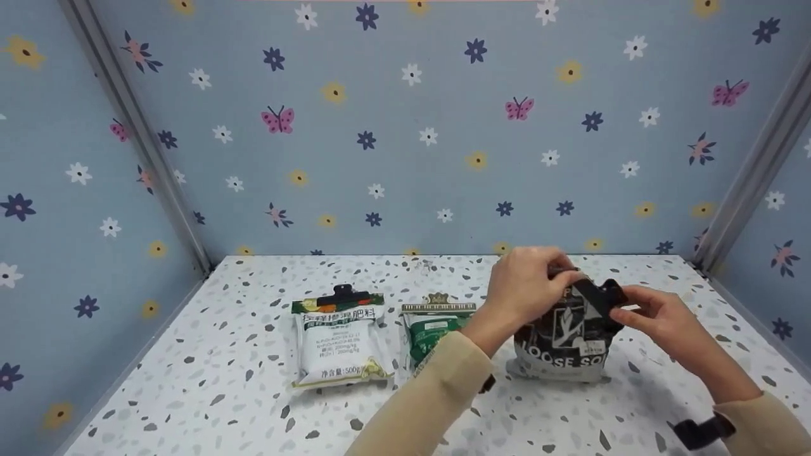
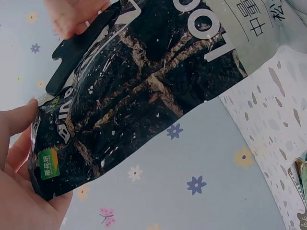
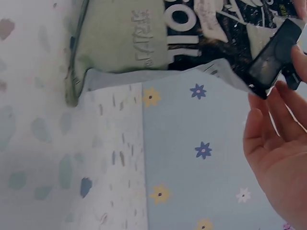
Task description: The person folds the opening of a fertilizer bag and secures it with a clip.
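Observation:
A black and white bag of loose soil point(image 1: 561, 345) stands upright on the tabletop, right of centre. My left hand point(image 1: 529, 285) grips its top left corner, thumb on one face and fingers on the other in the left wrist view. A black bag clip point(image 1: 611, 295) lies slanted along the bag's upper right edge. My right hand point(image 1: 662, 320) pinches this clip between thumb and fingers. Seen from the right wrist, the clip point(image 3: 276, 60) overlaps the bag's edge; whether its jaws are closed on the film I cannot tell.
Left of the soil bag lie a white fertilizer bag point(image 1: 339, 348) with a black clip point(image 1: 342, 295) on top and a green bag point(image 1: 427, 332) under a gold clip point(image 1: 438, 304). My left sleeve partly covers the green bag. Flower-patterned walls point(image 1: 405, 126) enclose the speckled table point(image 1: 253, 405).

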The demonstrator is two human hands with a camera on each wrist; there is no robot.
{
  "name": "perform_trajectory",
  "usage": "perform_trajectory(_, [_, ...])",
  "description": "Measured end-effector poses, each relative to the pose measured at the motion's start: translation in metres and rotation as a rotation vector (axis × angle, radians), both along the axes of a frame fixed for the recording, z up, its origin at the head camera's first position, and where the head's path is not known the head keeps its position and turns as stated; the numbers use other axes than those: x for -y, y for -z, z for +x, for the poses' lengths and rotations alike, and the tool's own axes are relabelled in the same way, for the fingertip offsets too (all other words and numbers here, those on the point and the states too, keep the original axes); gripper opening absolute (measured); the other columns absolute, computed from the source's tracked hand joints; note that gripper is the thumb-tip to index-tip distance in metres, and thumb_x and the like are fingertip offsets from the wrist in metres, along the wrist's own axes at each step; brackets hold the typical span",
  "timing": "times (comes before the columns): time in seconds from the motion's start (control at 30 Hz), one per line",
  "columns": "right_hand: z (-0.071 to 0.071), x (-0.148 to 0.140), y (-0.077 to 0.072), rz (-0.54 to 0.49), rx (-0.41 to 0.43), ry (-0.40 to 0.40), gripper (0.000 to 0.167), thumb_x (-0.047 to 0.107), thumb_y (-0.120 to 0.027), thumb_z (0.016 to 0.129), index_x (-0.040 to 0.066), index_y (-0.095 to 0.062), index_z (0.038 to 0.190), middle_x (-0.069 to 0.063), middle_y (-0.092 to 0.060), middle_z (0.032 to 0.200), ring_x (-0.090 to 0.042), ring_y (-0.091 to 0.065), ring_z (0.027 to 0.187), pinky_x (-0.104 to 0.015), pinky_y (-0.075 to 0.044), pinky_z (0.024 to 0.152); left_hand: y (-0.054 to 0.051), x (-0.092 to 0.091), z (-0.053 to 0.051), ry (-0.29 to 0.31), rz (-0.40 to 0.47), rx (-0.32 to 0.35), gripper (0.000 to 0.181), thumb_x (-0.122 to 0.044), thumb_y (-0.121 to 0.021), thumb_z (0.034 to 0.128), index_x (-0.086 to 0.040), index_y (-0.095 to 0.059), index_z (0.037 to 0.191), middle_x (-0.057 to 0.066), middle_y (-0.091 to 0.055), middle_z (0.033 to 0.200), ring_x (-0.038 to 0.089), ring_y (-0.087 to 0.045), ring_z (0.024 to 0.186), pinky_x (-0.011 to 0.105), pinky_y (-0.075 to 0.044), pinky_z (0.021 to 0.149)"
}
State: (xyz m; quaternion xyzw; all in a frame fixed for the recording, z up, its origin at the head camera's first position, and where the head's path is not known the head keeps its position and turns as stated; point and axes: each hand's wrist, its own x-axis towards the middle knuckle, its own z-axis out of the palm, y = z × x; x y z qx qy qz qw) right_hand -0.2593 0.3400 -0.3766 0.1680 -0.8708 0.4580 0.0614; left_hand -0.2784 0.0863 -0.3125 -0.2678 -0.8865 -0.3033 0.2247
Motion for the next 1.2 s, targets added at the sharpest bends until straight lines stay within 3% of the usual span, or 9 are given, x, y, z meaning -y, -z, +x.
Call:
perform_trajectory(0.13, [-0.001, -0.005, 0.007, -0.01, 0.092, -0.048, 0.043, 0.016, -0.066, 0.098, -0.007, -0.057, 0.133, -0.02, -0.065, 0.118, -0.009, -0.067, 0.098, -0.027, -0.054, 0.083, 0.002, 0.005, 0.0, -0.018, 0.023, 0.016, 0.017, -0.046, -0.072, 0.09, -0.029, -0.076, 0.092, -0.018, -0.07, 0.086, -0.003, -0.057, 0.073, 0.016, -0.044, 0.065])
perform_trajectory(0.3, [-0.001, -0.005, 0.008, -0.032, 0.089, -0.079, 0.04, 0.01, -0.067, 0.096, -0.01, -0.058, 0.13, -0.022, -0.066, 0.118, -0.008, -0.067, 0.098, -0.028, -0.055, 0.084, 0.008, 0.011, 0.0, -0.021, 0.123, 0.069, 0.023, -0.049, -0.073, 0.0882, -0.027, -0.073, 0.096, -0.018, -0.067, 0.086, -0.001, -0.057, 0.076, 0.019, -0.046, 0.068])
perform_trajectory(0.47, [-0.001, -0.005, 0.007, -0.044, 0.085, -0.089, 0.037, 0.009, -0.067, 0.096, -0.01, -0.06, 0.127, -0.023, -0.065, 0.118, -0.009, -0.067, 0.099, -0.028, -0.055, 0.084, 0.021, 0.015, 0.0, 0.0, 0.331, 0.213, 0.046, -0.051, -0.076, 0.0846, -0.023, -0.062, 0.12, -0.014, -0.066, 0.093, 0.003, -0.06, 0.079, 0.024, -0.049, 0.07])
perform_trajectory(0.63, [0.0, -0.004, 0.009, -0.009, 0.094, -0.054, 0.033, 0.01, -0.066, 0.097, -0.009, -0.061, 0.122, -0.022, -0.065, 0.116, -0.011, -0.067, 0.1, -0.028, -0.055, 0.083, 0.04, 0.022, 0.004, -0.002, 0.444, 0.365, 0.059, -0.056, -0.074, 0.0833, -0.023, -0.056, 0.128, -0.008, -0.066, 0.095, 0.007, -0.062, 0.078, 0.028, -0.052, 0.071])
perform_trajectory(0.77, [-0.002, 0.0, 0.01, 0.071, 0.081, -0.009, 0.038, 0.019, -0.066, 0.098, -0.007, -0.059, 0.125, -0.024, -0.061, 0.124, -0.033, -0.063, 0.112, -0.038, -0.055, 0.087, 0.055, 0.026, 0.01, -0.05, 0.42, 0.44, 0.063, -0.06, -0.066, 0.0877, -0.02, -0.053, 0.134, -0.005, -0.069, 0.1, 0.01, -0.066, 0.086, 0.031, -0.054, 0.08])
perform_trajectory(0.83, [-0.004, 0.003, 0.01, 0.104, 0.08, 0.01, 0.043, 0.024, -0.065, 0.099, -0.007, -0.056, 0.128, -0.03, -0.055, 0.131, -0.046, -0.056, 0.12, -0.047, -0.053, 0.091, 0.061, 0.026, 0.013, -0.079, 0.369, 0.458, 0.066, -0.062, -0.061, 0.0905, -0.018, -0.05, 0.138, -0.001, -0.07, 0.107, 0.014, -0.066, 0.094, 0.034, -0.053, 0.086])
perform_trajectory(0.93, [-0.005, 0.005, 0.01, 0.131, 0.095, 0.033, 0.055, 0.029, -0.064, 0.1, -0.009, -0.049, 0.135, -0.036, -0.042, 0.142, -0.056, -0.044, 0.127, -0.06, -0.046, 0.096, 0.068, 0.027, 0.017, -0.115, 0.28, 0.472, 0.074, -0.065, -0.055, 0.0928, -0.015, -0.044, 0.146, 0.007, -0.066, 0.122, 0.022, -0.064, 0.11, 0.039, -0.05, 0.095])
perform_trajectory(1.03, [-0.006, 0.007, 0.012, 0.125, 0.113, 0.043, 0.061, 0.031, -0.062, 0.1, -0.011, -0.044, 0.14, -0.037, -0.039, 0.145, -0.056, -0.039, 0.131, -0.061, -0.044, 0.098, 0.072, 0.027, 0.02, -0.134, 0.228, 0.493, 0.077, -0.066, -0.052, 0.0935, -0.015, -0.041, 0.149, 0.01, -0.062, 0.132, 0.025, -0.061, 0.117, 0.042, -0.048, 0.099])
perform_trajectory(1.2, [-0.008, 0.012, 0.021, 0.074, 0.132, 0.049, 0.066, 0.033, -0.058, 0.103, -0.01, -0.034, 0.147, -0.031, -0.049, 0.137, -0.04, -0.056, 0.119, -0.05, -0.051, 0.093, 0.079, 0.027, 0.022, -0.138, 0.261, 0.567, 0.076, -0.067, -0.053, 0.0924, -0.018, -0.041, 0.15, 0.007, -0.06, 0.135, 0.026, -0.058, 0.12, 0.046, -0.046, 0.1])
